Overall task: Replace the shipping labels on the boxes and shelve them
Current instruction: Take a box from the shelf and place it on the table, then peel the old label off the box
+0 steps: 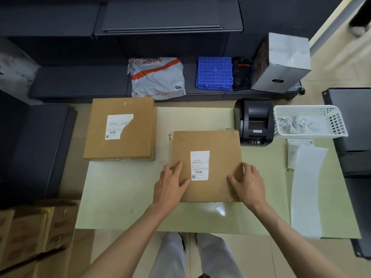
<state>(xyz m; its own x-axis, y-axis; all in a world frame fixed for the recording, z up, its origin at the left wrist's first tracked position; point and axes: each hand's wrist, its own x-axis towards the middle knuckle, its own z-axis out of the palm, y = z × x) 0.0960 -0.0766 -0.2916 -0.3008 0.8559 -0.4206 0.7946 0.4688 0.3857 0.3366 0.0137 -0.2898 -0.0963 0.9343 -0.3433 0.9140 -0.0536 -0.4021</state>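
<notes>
box [207, 167]: stiff cardboard, looks light; hold by side edges | left hand [170, 182] flat on top | right hand [248, 182] loosely open, resting at right edge

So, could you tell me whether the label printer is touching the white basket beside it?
Touching, as far as the head view shows: the label printer has its right side against the white basket's left wall, with no visible gap.

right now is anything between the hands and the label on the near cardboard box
Nothing visible. The left hand and right hand lie flat on the near brown cardboard box, either side of its white shipping label, which is uncovered.
</notes>
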